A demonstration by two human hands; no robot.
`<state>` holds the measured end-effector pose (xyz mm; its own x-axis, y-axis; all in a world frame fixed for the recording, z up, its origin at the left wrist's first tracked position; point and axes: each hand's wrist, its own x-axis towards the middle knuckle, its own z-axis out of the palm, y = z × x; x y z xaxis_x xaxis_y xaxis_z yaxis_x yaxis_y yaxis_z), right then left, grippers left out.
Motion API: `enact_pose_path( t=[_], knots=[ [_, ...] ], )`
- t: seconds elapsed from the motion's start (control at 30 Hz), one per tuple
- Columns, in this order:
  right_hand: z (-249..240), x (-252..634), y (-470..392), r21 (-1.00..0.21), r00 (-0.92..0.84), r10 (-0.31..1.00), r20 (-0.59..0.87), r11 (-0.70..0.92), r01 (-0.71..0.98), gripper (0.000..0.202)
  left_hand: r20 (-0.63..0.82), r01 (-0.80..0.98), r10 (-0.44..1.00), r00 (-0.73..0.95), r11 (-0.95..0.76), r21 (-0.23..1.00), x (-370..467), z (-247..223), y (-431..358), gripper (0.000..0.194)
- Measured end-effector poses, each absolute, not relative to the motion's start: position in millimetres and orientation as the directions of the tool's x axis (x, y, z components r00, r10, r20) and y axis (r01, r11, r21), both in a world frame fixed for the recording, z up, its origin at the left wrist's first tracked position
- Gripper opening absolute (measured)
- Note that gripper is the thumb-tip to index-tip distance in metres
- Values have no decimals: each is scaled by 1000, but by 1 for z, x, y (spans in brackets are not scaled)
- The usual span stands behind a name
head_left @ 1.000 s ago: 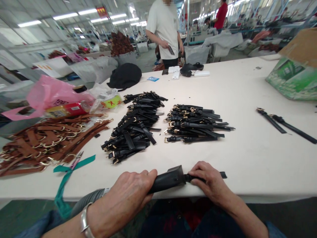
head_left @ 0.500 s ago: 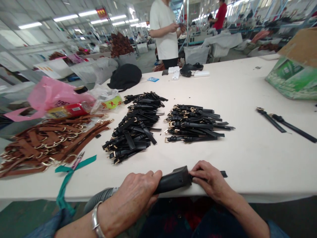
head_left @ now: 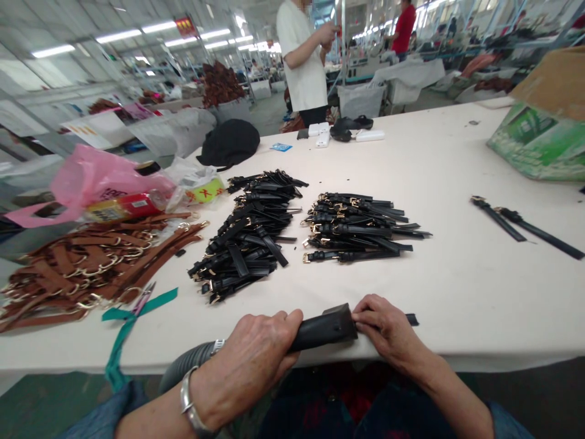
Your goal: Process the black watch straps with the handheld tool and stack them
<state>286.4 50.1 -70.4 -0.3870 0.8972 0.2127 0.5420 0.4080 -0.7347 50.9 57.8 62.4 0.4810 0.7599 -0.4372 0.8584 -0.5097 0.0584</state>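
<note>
My left hand (head_left: 260,344) is wrapped round a black nozzle tool (head_left: 324,328), whose grey ribbed hose (head_left: 194,363) runs back under my wrist. Close against the nozzle's wide mouth, my right hand (head_left: 386,326) pinches a black strap (head_left: 412,319). Only the strap's tail shows past my fingers; its other end is hidden at the mouth. Beyond my hands lie two piles of black buckle straps, a left pile (head_left: 247,231) and a right pile (head_left: 361,228), with gold buckles.
Brown straps with metal rings (head_left: 82,262) cover the table's left side. Near them lie scissors (head_left: 142,300) with teal ribbon (head_left: 159,303), and a pink bag (head_left: 95,174). Two loose black straps (head_left: 525,225) and a green carton (head_left: 534,137) are at right. A person (head_left: 301,61) stands beyond the table.
Both hands stay at the table's front edge; the nozzle has shifted slightly right and its mouth remains at my right fingertips. The standing person's hands have risen.
</note>
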Motion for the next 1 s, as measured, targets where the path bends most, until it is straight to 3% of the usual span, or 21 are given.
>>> enact_pose_path(
  t=[0.17,0.4,0.7,1.0],
  knots=[
    [-70,286,50,-732,-372,902,217,403,549,16,-391,871,788,476,-484,86,37,51,59,14],
    [-71,287,50,-738,-363,904,227,403,542,17,-373,904,842,390,-428,-21,16,56,64,8],
    [-69,286,50,-737,-355,910,216,390,552,18,-387,885,806,448,-461,64,25,63,55,9],
    [-73,282,49,-720,-299,925,233,371,587,14,-374,883,813,446,-469,34,46,52,62,13]
  ],
)
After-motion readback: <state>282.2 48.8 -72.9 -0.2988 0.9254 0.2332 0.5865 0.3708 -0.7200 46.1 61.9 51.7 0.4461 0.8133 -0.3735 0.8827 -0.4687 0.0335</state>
